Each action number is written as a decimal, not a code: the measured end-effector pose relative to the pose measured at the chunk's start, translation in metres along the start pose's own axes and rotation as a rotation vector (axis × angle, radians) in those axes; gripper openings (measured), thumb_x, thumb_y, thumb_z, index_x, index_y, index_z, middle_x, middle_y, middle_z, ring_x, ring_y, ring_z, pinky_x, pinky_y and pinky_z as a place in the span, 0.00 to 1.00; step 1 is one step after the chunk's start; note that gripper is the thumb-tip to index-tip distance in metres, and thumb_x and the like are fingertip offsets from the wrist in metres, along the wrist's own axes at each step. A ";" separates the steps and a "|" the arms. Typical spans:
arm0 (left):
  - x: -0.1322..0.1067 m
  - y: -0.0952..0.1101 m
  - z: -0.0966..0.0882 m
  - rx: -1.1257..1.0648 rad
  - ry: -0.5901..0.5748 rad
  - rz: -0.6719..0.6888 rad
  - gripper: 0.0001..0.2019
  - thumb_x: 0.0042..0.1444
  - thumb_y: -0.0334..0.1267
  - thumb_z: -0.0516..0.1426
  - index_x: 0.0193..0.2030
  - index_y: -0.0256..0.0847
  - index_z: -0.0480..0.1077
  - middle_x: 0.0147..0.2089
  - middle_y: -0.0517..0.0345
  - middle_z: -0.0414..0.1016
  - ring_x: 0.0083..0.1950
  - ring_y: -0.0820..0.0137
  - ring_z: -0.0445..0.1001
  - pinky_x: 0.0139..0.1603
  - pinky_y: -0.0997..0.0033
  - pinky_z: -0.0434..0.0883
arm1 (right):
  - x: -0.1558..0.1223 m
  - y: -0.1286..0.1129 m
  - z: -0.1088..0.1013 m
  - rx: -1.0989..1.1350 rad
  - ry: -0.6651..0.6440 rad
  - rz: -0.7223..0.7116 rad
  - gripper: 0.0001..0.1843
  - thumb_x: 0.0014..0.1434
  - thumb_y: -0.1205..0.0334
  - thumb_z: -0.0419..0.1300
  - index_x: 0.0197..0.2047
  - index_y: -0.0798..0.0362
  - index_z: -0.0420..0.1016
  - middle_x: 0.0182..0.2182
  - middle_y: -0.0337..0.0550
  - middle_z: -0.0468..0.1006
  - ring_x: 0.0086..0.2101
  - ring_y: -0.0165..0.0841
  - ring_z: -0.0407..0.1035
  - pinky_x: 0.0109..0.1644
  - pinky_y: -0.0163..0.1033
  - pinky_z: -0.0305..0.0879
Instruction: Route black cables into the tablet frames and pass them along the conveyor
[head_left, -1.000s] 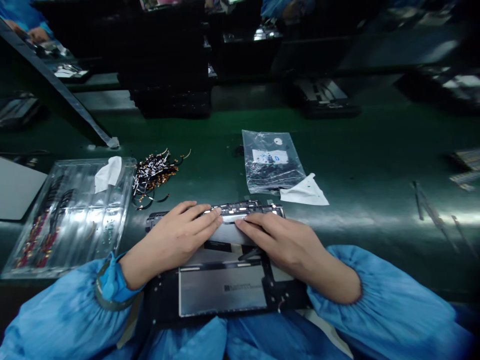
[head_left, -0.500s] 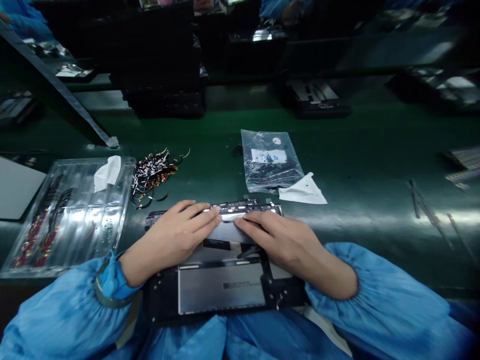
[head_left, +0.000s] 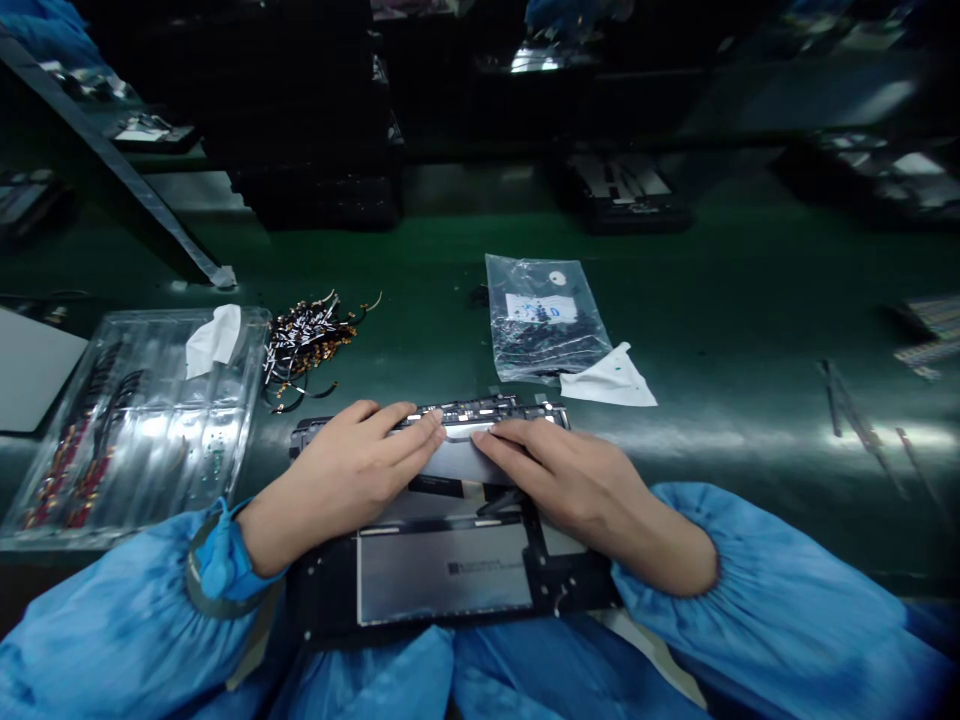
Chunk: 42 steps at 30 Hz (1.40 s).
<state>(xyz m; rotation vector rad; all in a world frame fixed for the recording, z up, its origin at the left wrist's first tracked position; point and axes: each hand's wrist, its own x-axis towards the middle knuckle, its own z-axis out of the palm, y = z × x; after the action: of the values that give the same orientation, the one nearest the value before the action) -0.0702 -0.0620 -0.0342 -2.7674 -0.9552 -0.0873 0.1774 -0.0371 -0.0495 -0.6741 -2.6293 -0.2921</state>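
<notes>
An opened tablet-like electronic device (head_left: 442, 578) lies in front of me on a black tray-like base (head_left: 330, 600). It has a silver panel with small printing and a narrow strip of parts (head_left: 480, 411) along its far edge. My left hand (head_left: 367, 450) rests over the device's upper left, fingers stretched out and fingertips touching a bright silver piece (head_left: 457, 433) below that strip. From the other side my right hand (head_left: 570, 465) presses its extended fingertips at the same piece's right end. Both thumbs are hard to make out. A blue wrist strap (head_left: 225, 560) circles my left wrist.
Left is a clear plastic tray (head_left: 165, 450) with cables, beside a heap of small flex cables (head_left: 311, 335). Ahead lie a clear bag (head_left: 547, 320) and white paper (head_left: 611, 378). Tweezers (head_left: 855, 420) lie right; dark stacked trays (head_left: 322, 190) stand behind.
The view has shifted slightly. Both hands keep almost the same place on the device, with fingertips still at the silver piece.
</notes>
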 end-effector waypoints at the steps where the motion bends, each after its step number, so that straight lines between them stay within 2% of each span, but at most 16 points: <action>1: 0.000 0.000 0.000 0.001 0.000 -0.001 0.16 0.61 0.28 0.50 0.55 0.33 0.67 0.59 0.52 0.71 0.53 0.60 0.69 0.40 0.62 0.67 | 0.000 0.000 0.000 0.001 -0.004 0.000 0.16 0.66 0.74 0.43 0.46 0.60 0.71 0.36 0.49 0.78 0.31 0.33 0.69 0.27 0.35 0.59; 10: 0.003 0.001 -0.003 0.019 -0.043 -0.016 0.17 0.62 0.28 0.50 0.56 0.32 0.67 0.58 0.53 0.71 0.50 0.60 0.69 0.39 0.62 0.67 | 0.001 0.001 -0.001 -0.019 -0.015 -0.008 0.18 0.66 0.74 0.42 0.46 0.59 0.72 0.36 0.48 0.78 0.31 0.32 0.69 0.28 0.35 0.60; 16: 0.002 0.001 -0.002 -0.001 -0.021 -0.018 0.17 0.61 0.28 0.50 0.56 0.34 0.67 0.58 0.52 0.71 0.50 0.60 0.70 0.39 0.62 0.66 | 0.006 0.000 -0.007 -0.042 -0.061 -0.041 0.17 0.65 0.73 0.43 0.45 0.61 0.74 0.35 0.49 0.78 0.30 0.34 0.69 0.26 0.37 0.61; 19: 0.000 -0.003 0.000 -0.065 0.005 -0.033 0.16 0.61 0.28 0.50 0.55 0.35 0.67 0.57 0.53 0.72 0.50 0.62 0.70 0.39 0.63 0.66 | -0.001 0.005 -0.013 -0.065 -0.092 -0.070 0.17 0.63 0.76 0.45 0.47 0.62 0.73 0.39 0.52 0.78 0.31 0.36 0.70 0.26 0.38 0.63; 21: -0.001 -0.006 0.002 -0.176 0.034 -0.061 0.15 0.62 0.28 0.48 0.54 0.39 0.68 0.56 0.55 0.73 0.50 0.64 0.70 0.41 0.65 0.66 | -0.014 0.010 -0.017 -0.024 -0.075 -0.020 0.18 0.61 0.76 0.46 0.49 0.61 0.72 0.44 0.54 0.77 0.35 0.37 0.71 0.28 0.37 0.66; 23: 0.001 -0.008 0.004 -0.307 0.051 -0.133 0.14 0.65 0.31 0.47 0.54 0.40 0.66 0.55 0.55 0.73 0.51 0.66 0.70 0.44 0.66 0.67 | -0.030 0.014 -0.020 0.074 0.005 0.139 0.16 0.61 0.74 0.50 0.50 0.58 0.71 0.46 0.55 0.75 0.39 0.37 0.72 0.32 0.37 0.69; 26: 0.010 -0.007 0.007 -0.396 0.015 -0.296 0.16 0.67 0.41 0.46 0.54 0.36 0.66 0.49 0.50 0.73 0.48 0.65 0.70 0.47 0.64 0.68 | -0.049 0.011 -0.021 0.224 0.115 0.490 0.12 0.62 0.66 0.55 0.49 0.54 0.71 0.41 0.50 0.77 0.38 0.36 0.74 0.39 0.38 0.72; 28: 0.017 -0.007 0.007 -0.414 -0.021 -0.363 0.17 0.66 0.46 0.46 0.47 0.35 0.69 0.42 0.50 0.73 0.43 0.64 0.70 0.44 0.64 0.68 | -0.056 0.006 -0.019 0.332 0.064 0.727 0.10 0.63 0.59 0.54 0.44 0.51 0.73 0.35 0.46 0.80 0.35 0.36 0.75 0.37 0.39 0.73; 30: 0.021 -0.012 0.003 -0.457 -0.020 -0.433 0.17 0.65 0.46 0.47 0.40 0.38 0.71 0.37 0.52 0.73 0.41 0.64 0.70 0.43 0.65 0.68 | -0.059 0.001 -0.017 0.486 -0.057 0.942 0.16 0.62 0.51 0.52 0.40 0.51 0.75 0.34 0.45 0.81 0.34 0.38 0.76 0.34 0.39 0.73; 33: 0.015 -0.031 -0.010 -0.608 0.049 -0.757 0.15 0.60 0.48 0.52 0.33 0.39 0.70 0.31 0.57 0.71 0.35 0.67 0.69 0.36 0.69 0.67 | -0.062 -0.003 -0.015 0.754 -0.166 1.190 0.25 0.59 0.40 0.50 0.40 0.53 0.76 0.33 0.47 0.81 0.34 0.41 0.76 0.33 0.40 0.72; 35: 0.005 -0.047 -0.019 -0.863 0.103 -1.068 0.15 0.57 0.50 0.54 0.30 0.39 0.67 0.24 0.61 0.67 0.27 0.71 0.66 0.27 0.74 0.63 | -0.063 -0.002 -0.014 0.910 -0.183 1.285 0.28 0.57 0.37 0.51 0.42 0.54 0.75 0.32 0.47 0.80 0.35 0.41 0.75 0.35 0.41 0.72; 36: 0.001 -0.054 -0.023 -1.087 0.091 -1.175 0.15 0.56 0.50 0.54 0.29 0.40 0.65 0.22 0.64 0.64 0.23 0.74 0.63 0.23 0.76 0.60 | -0.064 -0.001 -0.014 0.983 -0.202 1.310 0.29 0.56 0.37 0.53 0.43 0.54 0.74 0.33 0.47 0.79 0.36 0.41 0.75 0.37 0.41 0.72; 38: -0.005 -0.061 -0.026 -1.642 -0.102 -1.197 0.15 0.54 0.49 0.54 0.27 0.40 0.62 0.19 0.66 0.60 0.19 0.77 0.59 0.19 0.79 0.56 | -0.064 0.001 -0.014 1.125 -0.256 1.323 0.28 0.55 0.37 0.56 0.45 0.54 0.73 0.35 0.47 0.79 0.39 0.41 0.74 0.42 0.42 0.72; 40: -0.005 -0.058 -0.027 -2.063 -0.455 -1.010 0.13 0.50 0.47 0.54 0.26 0.39 0.62 0.20 0.65 0.60 0.17 0.77 0.58 0.18 0.77 0.57 | -0.064 0.002 -0.014 1.273 -0.336 1.295 0.28 0.54 0.39 0.59 0.46 0.54 0.72 0.37 0.48 0.79 0.41 0.42 0.74 0.47 0.44 0.71; 41: -0.003 -0.053 -0.026 -2.201 -0.652 -0.898 0.12 0.48 0.46 0.53 0.25 0.38 0.63 0.21 0.63 0.61 0.17 0.76 0.59 0.18 0.75 0.58 | -0.063 0.003 -0.014 1.339 -0.377 1.274 0.28 0.53 0.39 0.60 0.47 0.53 0.72 0.38 0.48 0.79 0.42 0.42 0.73 0.47 0.44 0.71; 42: -0.001 -0.047 -0.025 -2.308 -0.789 -0.814 0.11 0.48 0.45 0.53 0.26 0.38 0.63 0.23 0.62 0.62 0.17 0.76 0.59 0.18 0.74 0.59 | -0.063 0.003 -0.013 1.384 -0.411 1.262 0.27 0.52 0.41 0.61 0.47 0.53 0.73 0.39 0.48 0.79 0.42 0.42 0.73 0.47 0.44 0.71</action>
<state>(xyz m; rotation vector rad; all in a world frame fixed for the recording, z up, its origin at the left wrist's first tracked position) -0.0995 -0.0315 -0.0012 -3.0181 -4.3412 -0.4896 0.2335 -0.0645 -0.0646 -1.5624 -1.4622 1.8638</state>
